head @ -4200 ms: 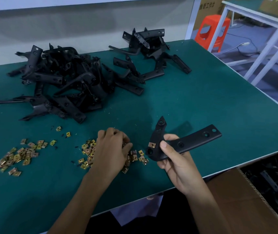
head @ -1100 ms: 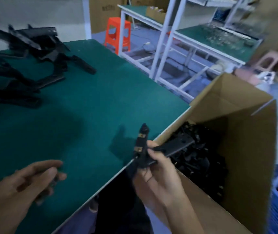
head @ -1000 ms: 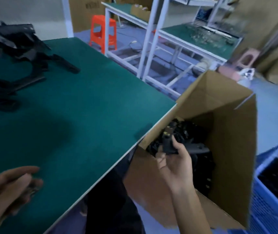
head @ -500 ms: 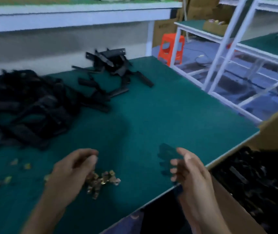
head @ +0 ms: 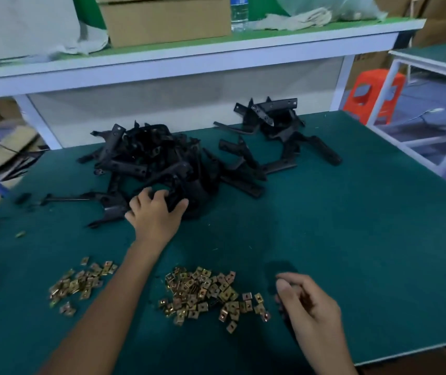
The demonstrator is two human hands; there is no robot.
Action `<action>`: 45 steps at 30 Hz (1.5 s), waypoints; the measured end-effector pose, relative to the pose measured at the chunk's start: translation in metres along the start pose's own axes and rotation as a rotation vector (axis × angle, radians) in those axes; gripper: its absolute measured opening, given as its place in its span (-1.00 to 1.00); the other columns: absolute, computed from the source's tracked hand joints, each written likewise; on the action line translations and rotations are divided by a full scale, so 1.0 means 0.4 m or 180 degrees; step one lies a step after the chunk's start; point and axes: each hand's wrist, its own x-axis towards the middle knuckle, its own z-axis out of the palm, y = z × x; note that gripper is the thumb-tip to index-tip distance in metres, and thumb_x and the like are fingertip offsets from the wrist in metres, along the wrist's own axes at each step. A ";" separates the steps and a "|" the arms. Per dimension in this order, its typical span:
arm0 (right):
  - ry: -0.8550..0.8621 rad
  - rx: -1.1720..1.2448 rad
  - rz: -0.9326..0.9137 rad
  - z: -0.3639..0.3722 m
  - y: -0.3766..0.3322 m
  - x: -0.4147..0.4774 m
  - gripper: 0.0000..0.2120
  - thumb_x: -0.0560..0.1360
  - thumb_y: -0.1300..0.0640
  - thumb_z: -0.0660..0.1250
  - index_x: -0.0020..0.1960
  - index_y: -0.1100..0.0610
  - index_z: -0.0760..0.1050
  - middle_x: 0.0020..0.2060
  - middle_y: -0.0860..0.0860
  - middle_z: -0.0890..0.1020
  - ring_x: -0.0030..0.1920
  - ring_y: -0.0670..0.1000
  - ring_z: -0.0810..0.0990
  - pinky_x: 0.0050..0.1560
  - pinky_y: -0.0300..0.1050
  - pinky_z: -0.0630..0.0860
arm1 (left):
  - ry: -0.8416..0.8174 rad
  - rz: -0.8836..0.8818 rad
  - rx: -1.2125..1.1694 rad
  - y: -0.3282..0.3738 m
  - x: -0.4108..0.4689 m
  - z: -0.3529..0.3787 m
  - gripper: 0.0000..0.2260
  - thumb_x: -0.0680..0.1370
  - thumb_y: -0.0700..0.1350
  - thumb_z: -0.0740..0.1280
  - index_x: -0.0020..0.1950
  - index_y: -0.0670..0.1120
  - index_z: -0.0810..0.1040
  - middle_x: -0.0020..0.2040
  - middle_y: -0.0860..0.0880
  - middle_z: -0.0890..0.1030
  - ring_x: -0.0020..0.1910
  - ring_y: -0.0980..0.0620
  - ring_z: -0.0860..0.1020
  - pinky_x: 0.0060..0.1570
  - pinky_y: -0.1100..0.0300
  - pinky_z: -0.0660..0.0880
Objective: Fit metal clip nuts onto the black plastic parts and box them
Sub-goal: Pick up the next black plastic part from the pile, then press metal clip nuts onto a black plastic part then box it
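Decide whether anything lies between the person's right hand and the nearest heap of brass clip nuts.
Nothing visible does. The right hand is just right of the clip nuts, with only bare green mat between them.

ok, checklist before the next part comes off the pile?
1. Left hand on a black plastic part in the big pile: ok, fingers curl onto one; firm grip cannot tell.
2. Right hand free: ok, loosely curled, nothing seen in it.
3. Clip nuts in reach: ok, pile beside right hand.
4. Bare green mat for fitting: ok.
5. Box open, in reach: cannot tell, only a cardboard edge shows.
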 end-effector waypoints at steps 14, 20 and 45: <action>0.0093 0.0027 -0.0108 0.012 0.016 0.006 -0.80 0.41 -0.21 0.35 -0.06 -0.17 0.65 -0.31 0.08 0.67 -0.27 0.10 0.63 -0.13 0.22 0.60 | -0.0072 -0.0335 -0.1446 0.074 0.118 0.007 -0.60 0.58 0.04 0.40 0.36 -0.08 0.50 -0.01 0.02 0.61 -0.20 0.09 0.55 -0.21 0.16 0.51; 0.0055 0.0099 -0.0095 0.012 0.023 0.006 -0.80 0.44 -0.20 0.35 -0.04 -0.16 0.65 -0.34 0.09 0.64 -0.26 0.13 0.62 -0.13 0.25 0.61 | -0.0500 -0.0167 -0.0755 0.081 0.125 0.019 -0.61 0.53 0.08 0.44 0.25 -0.10 0.53 0.18 -0.18 0.58 0.13 -0.23 0.55 0.05 -0.11 0.59; 0.0450 0.2026 0.0635 -0.031 -0.012 0.032 -0.78 0.68 0.18 0.20 0.16 0.18 0.60 -0.26 0.02 0.66 -0.36 -0.06 0.57 -0.39 -0.24 0.51 | -0.0645 0.1669 -0.0021 0.065 -0.406 0.029 -0.60 0.67 0.10 0.20 0.49 0.07 0.40 0.48 0.04 0.33 0.46 -0.01 0.20 0.43 0.11 0.17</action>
